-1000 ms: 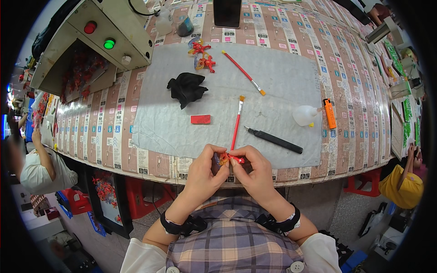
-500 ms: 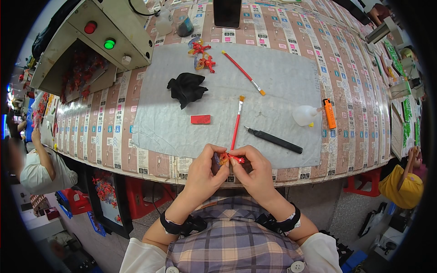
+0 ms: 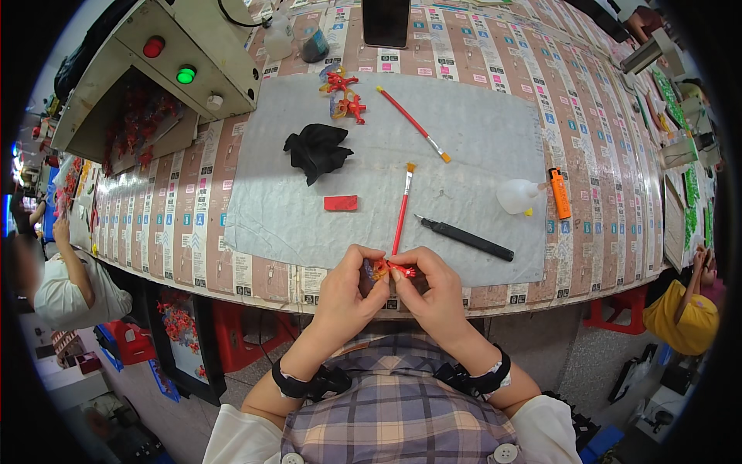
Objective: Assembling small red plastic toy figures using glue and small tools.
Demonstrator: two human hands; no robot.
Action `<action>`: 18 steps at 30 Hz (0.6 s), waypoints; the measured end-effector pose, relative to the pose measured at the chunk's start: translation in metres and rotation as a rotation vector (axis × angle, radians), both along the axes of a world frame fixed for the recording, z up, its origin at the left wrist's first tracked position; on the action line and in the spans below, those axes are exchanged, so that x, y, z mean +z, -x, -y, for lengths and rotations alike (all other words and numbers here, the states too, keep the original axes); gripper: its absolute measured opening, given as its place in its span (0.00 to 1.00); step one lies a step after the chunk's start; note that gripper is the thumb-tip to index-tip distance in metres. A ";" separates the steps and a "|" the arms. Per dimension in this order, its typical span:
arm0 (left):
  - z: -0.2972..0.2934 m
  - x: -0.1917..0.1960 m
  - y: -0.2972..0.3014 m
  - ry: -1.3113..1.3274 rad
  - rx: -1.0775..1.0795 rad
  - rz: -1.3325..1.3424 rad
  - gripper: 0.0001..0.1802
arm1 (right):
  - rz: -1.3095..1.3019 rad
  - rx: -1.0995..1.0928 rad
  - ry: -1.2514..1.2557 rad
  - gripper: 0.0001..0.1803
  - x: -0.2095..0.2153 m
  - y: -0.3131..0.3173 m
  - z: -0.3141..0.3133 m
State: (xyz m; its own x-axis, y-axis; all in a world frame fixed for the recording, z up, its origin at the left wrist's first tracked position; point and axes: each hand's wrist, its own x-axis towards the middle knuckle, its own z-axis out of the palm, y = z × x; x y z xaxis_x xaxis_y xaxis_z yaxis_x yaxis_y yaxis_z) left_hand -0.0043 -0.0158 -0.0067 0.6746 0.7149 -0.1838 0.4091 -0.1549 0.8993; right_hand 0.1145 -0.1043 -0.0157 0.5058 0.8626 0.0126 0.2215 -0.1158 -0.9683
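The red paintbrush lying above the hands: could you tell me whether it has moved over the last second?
No. The red paintbrush lies as before, between the red block and the black knife on the grey mat.

We see only a sliver of the small red piece [image 3: 390, 269]; the fingers of the left hand [image 3: 345, 292] and right hand [image 3: 435, 291] cover most of it, so we can't tell its shape. The red brush [image 3: 402, 209] disappears behind those fingers at its lower end. The red parts [image 3: 139, 124] inside the grey box [image 3: 166, 58] are too dim to make out. The person in yellow [image 3: 684, 313] is cut by the rim.
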 end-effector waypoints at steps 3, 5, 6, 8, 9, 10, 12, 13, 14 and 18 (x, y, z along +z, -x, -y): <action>0.000 -0.002 0.001 -0.008 0.000 0.004 0.15 | 0.000 0.003 0.003 0.07 0.000 0.000 0.000; 0.000 0.000 0.000 0.000 0.000 0.005 0.15 | -0.011 0.005 0.010 0.07 0.002 0.000 0.000; 0.000 0.000 0.000 0.004 -0.001 0.006 0.15 | -0.010 0.005 0.011 0.07 0.001 0.000 0.000; 0.000 -0.002 0.000 0.003 -0.001 0.009 0.15 | -0.009 0.006 0.013 0.08 0.000 0.000 0.001; 0.000 -0.002 0.000 0.003 -0.001 0.010 0.15 | -0.011 0.005 0.012 0.08 0.000 0.000 0.001; 0.000 -0.003 0.000 -0.001 -0.001 0.013 0.15 | -0.012 0.004 0.011 0.08 0.000 0.000 0.001; 0.000 -0.003 0.001 -0.009 0.001 0.018 0.15 | -0.010 0.003 0.006 0.08 0.000 0.000 0.001; 0.000 -0.003 0.001 -0.012 0.000 0.017 0.15 | -0.007 0.004 0.003 0.08 0.000 0.000 0.000; 0.000 -0.003 0.001 -0.014 0.000 0.016 0.15 | -0.003 0.004 0.000 0.08 0.000 0.000 0.000; 0.000 0.004 0.001 0.040 -0.030 -0.033 0.13 | 0.005 0.002 0.000 0.08 -0.002 0.000 0.001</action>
State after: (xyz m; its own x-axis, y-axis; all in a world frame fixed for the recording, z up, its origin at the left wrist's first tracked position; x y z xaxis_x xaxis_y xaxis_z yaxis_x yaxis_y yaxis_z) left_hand -0.0048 -0.0154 -0.0028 0.6888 0.6861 -0.2341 0.4341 -0.1318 0.8912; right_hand 0.1144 -0.1055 -0.0181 0.5042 0.8634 0.0153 0.2267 -0.1153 -0.9671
